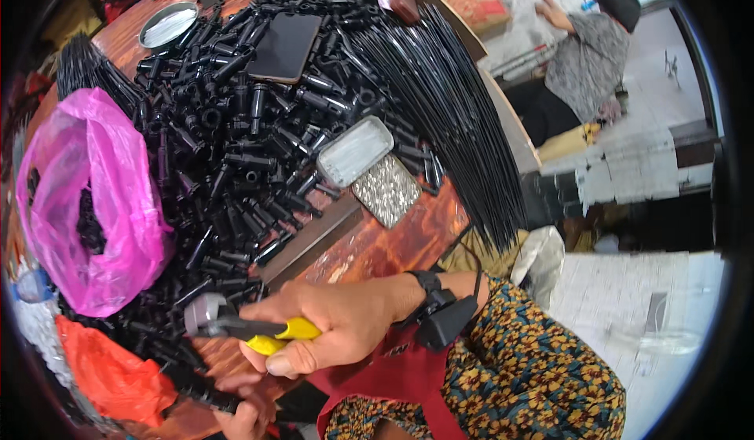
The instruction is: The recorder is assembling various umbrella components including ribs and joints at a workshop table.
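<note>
Right hand [334, 321] grips yellow-handled pliers [242, 328] jutting leftward; left hand [248, 411], below, holds a black tube [206, 390]

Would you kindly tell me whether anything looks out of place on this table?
Yes: a flat dark slab, probably a phone or tablet, lies on the heap of black tubular parts, odd because it matches none of the pieces around it.

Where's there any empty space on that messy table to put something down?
One bare patch of reddish table lies between the brown bar, the silver bits and the right hand. A smaller one is at the far left, beside the round dish. The black tubes and long rods crowd the rest.
</note>
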`<state>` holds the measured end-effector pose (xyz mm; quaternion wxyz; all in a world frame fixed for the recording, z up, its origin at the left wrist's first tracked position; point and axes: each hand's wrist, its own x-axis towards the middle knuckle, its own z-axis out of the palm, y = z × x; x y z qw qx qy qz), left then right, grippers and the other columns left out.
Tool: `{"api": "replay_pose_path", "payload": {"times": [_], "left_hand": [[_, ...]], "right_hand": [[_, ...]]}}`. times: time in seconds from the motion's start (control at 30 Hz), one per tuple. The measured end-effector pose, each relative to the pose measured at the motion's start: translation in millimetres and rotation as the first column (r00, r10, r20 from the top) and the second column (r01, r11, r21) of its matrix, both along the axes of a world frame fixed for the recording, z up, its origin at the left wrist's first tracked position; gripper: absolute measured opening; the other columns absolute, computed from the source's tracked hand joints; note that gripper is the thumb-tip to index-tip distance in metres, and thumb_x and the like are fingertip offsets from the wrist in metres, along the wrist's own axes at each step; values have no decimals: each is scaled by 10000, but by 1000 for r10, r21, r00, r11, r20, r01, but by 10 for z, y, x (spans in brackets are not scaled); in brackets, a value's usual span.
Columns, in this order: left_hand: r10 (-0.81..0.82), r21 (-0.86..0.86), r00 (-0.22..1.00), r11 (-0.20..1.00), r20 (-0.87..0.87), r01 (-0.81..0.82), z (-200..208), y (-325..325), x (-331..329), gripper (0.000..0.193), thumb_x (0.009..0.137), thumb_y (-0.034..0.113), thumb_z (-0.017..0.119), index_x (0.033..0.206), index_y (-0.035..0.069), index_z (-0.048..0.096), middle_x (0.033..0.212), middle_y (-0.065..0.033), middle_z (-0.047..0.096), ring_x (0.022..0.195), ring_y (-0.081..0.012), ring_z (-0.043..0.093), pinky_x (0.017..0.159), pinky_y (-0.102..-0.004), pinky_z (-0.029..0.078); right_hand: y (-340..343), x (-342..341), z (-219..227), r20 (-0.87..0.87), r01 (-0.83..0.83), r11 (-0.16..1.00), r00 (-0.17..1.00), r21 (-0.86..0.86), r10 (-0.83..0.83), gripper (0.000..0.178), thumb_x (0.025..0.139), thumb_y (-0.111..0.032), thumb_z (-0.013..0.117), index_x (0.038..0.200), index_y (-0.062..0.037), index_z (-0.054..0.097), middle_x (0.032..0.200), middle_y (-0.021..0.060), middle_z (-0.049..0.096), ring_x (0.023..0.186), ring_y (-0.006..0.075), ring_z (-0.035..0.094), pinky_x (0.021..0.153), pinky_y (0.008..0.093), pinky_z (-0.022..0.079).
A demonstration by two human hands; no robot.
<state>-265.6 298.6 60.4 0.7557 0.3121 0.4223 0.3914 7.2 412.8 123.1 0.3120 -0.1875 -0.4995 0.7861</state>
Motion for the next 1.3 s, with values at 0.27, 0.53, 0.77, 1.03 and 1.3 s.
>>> {"api": "replay_pose_path", "payload": {"times": [0.27,0.53,0.77,1.03,1.3], "left_hand": [[130,185,991,975,-30,-122,-492,-496,538,531,885,352,662,1164,-78,526,539,11,443,419,-83,377,406,-223,333],[334,347,928,900,-164,-263,-290,-2103,1536,435,937,297,591,1164,-67,525,586,2,446,430,-75,386,415,-218,358],[415,518,850,830,-324,-207,386,-3089,2584,417,958,294,556,1191,-49,517,572,8,405,422,-68,359,389,-214,328],[465,817,849,573,-252,-71,1275,-3764,3009,526,958,412,514,1194,-58,512,624,-20,484,499,-102,457,478,-235,408],[448,920,883,271,138,-282,1736,-4292,2335,369,1011,247,437,1230,-49,414,599,3,352,418,-58,305,365,-163,307]], "right_hand": [[-427,396,-1082,97,-39,970,995,240,16,225,877,-251,595,864,-36,531,648,16,540,594,102,509,546,283,413],[-1720,1241,-930,-75,63,928,996,368,-38,163,836,-155,586,785,-24,506,629,29,509,573,109,498,523,286,396],[-3033,2522,-527,-84,106,883,994,457,-76,157,842,-140,593,849,-2,520,645,71,542,629,182,539,604,346,424],[-4064,3325,-366,-72,237,814,969,529,-235,146,823,-112,590,874,13,534,680,104,582,651,194,579,616,347,448],[-4625,3324,-299,64,313,620,860,719,-507,200,823,-122,647,957,5,568,745,69,574,707,142,548,647,306,459]]}}
